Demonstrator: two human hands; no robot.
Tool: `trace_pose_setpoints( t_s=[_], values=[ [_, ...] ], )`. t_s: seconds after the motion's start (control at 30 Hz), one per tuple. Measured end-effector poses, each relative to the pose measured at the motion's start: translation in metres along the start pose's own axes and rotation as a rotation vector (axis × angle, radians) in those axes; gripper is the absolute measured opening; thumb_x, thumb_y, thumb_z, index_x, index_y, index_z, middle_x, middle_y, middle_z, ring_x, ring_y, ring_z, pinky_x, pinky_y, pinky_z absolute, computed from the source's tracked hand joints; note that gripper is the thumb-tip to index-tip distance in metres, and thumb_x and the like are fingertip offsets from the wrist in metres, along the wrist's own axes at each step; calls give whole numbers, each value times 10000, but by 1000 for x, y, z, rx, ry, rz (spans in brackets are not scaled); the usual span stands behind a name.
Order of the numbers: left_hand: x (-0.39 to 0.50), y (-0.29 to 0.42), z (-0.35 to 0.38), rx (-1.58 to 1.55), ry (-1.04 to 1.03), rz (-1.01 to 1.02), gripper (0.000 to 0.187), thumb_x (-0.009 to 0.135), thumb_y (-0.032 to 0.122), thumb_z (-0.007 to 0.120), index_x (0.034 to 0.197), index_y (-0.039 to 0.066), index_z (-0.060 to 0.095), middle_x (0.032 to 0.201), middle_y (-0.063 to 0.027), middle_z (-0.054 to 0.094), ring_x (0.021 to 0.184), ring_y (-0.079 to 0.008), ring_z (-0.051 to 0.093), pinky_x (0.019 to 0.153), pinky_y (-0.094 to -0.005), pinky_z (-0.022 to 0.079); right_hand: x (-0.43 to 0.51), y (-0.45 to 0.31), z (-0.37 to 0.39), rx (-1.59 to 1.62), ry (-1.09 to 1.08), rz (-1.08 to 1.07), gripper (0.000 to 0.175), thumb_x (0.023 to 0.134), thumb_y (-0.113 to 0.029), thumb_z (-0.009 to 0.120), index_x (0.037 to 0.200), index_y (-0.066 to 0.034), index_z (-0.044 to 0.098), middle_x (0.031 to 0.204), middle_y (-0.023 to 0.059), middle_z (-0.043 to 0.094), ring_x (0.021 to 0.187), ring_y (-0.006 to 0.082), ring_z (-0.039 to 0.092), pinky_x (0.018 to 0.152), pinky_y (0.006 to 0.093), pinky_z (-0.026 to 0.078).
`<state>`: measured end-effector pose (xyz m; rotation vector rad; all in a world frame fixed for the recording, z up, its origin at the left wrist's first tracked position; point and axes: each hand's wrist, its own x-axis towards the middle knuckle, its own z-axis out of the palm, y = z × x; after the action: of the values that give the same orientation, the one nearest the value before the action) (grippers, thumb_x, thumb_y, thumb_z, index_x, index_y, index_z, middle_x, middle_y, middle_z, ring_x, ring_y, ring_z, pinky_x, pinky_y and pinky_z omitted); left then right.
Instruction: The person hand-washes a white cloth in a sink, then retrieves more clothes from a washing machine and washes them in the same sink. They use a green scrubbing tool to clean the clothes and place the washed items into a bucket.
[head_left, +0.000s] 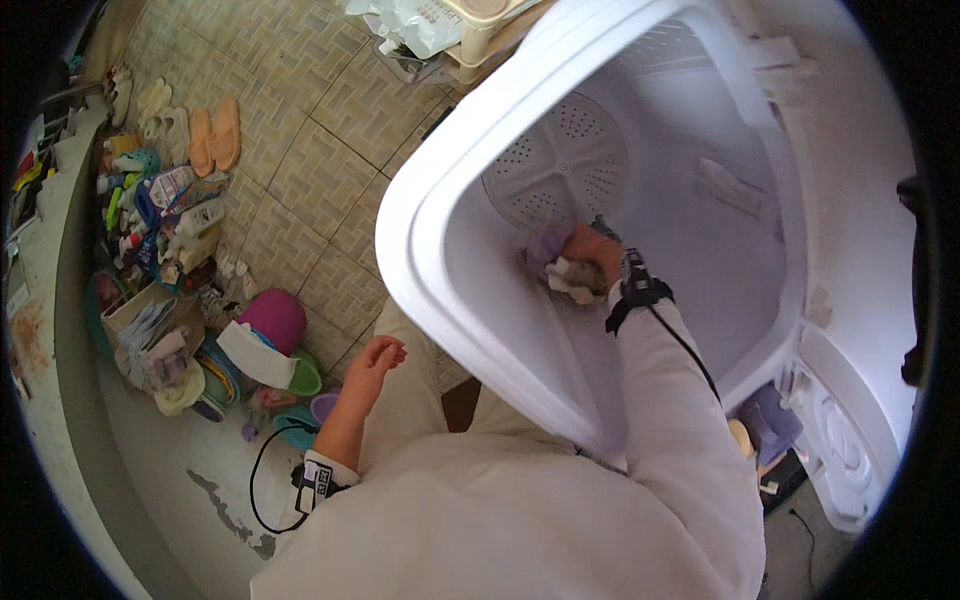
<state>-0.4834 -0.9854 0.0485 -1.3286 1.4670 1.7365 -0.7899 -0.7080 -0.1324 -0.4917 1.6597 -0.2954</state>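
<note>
My right hand (598, 247) reaches deep into the white tub (675, 277) of a washing machine. It grips a small bunch of fabric items low against the tub's near-left wall. A purple cloth (547, 246) and a whitish, grey-marked cloth (576, 280) show around the fingers; their exact kind is unclear. Beyond the hand lies the round, perforated pulsator (562, 165) at the tub bottom. My left hand (377, 364) hangs outside the machine, left of its rim (420, 225). Its fingers are curled in, and nothing shows in them.
At left, bottles (201, 217), a magenta basin (276, 321) and a cardboard box with folded cloths (161, 341) crowd a low wall. Orange slippers (225, 139) lie on the tiled floor (307, 157). A shelf (476, 45) stands beyond the machine. A white lid (844, 435) hangs at right.
</note>
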Motion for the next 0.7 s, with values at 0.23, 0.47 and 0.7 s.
trace_pose_setpoints(
  t_s=[0.23,0.47,0.7],
  values=[
    [-5,20,-4,-29,-93,171,224,913,210,480,1013,26,559,917,-71,604,878,-149,564,785,-273,435,-112,-57,-92,181,167,48,580,678,-279,707,1181,-47,535,1135,112,587,1008,258,560,879,348,427],
    [-20,36,-22,-40,-40,237,209,904,203,496,992,26,566,885,-69,610,834,-149,579,759,-277,453,-164,-101,-106,194,307,109,542,685,-292,698,1137,-23,567,1121,108,596,974,236,571,853,348,439],
    [-14,-24,-39,-7,18,58,210,907,194,491,996,16,560,876,-66,607,817,-146,575,745,-279,453,-62,-33,-21,64,162,-175,566,722,-302,644,1197,-23,512,1205,170,517,1042,256,536,865,380,438]
  ],
)
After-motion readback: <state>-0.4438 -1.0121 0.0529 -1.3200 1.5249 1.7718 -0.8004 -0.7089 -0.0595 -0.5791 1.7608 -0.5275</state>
